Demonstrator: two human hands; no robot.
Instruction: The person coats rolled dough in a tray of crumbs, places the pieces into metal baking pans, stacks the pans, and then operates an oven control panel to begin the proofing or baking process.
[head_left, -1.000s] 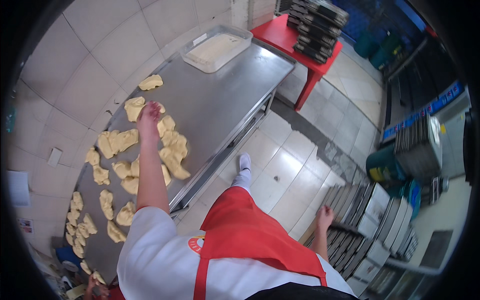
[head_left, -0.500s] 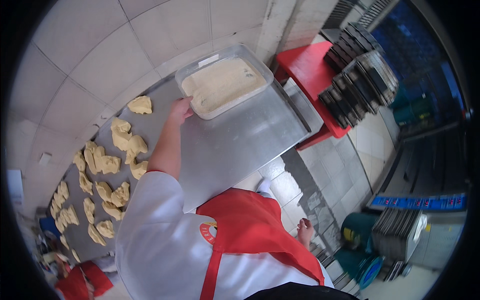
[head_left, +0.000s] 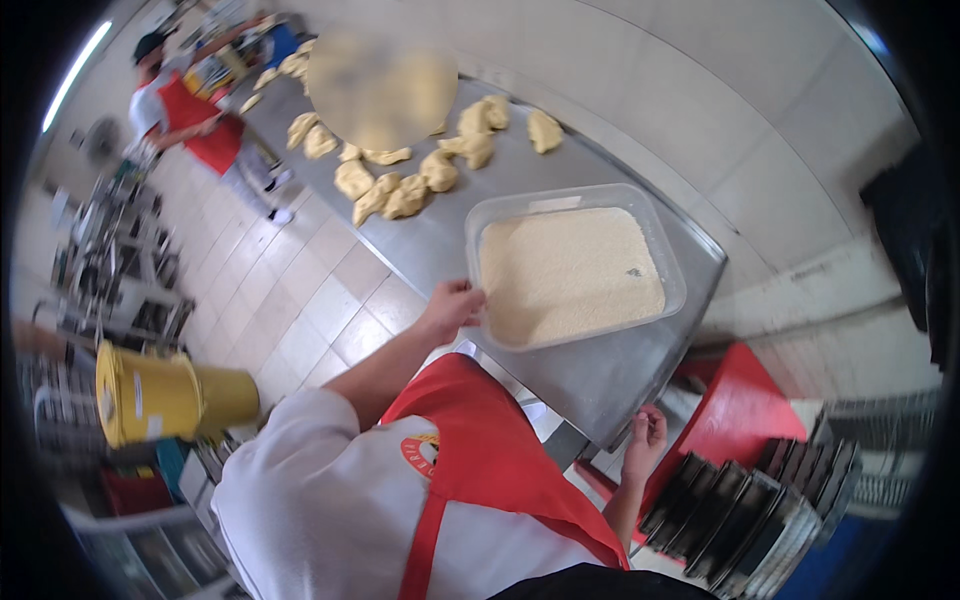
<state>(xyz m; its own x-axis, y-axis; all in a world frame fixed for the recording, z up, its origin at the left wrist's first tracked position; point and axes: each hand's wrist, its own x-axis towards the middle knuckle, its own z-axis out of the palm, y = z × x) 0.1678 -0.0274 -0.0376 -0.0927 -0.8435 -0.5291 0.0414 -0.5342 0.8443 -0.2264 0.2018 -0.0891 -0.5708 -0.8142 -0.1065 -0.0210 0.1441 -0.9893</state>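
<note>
A clear plastic tub point(head_left: 672, 270) of pale crumb-like powder point(head_left: 570, 275) stands on the steel table, near its right end. My left hand point(head_left: 457, 305) grips the tub's left rim, fingers closed at the wall. Beside the table's front right corner, my right hand point(head_left: 645, 440) hangs with its fingers loosely bent and nothing in it. A small dark mark shows on the powder's right side. Several torn lumps of yellow dough point(head_left: 407, 197) lie on the table beyond the tub, partly hidden by a round blurred patch.
A red stool point(head_left: 735, 410) stands by the table's right end, with stacked dark baking tins point(head_left: 710, 510) beside it. White tiled wall point(head_left: 690, 90) runs along the table's back. At left are a yellow bin point(head_left: 150, 395), metal equipment point(head_left: 115, 240) and a co-worker in a red apron point(head_left: 205, 130).
My view has swung left, bringing the co-worker and yellow bin into sight. The tub now sits nearer to me, with my left hand still at its rim. My right hand has risen beside the table corner.
</note>
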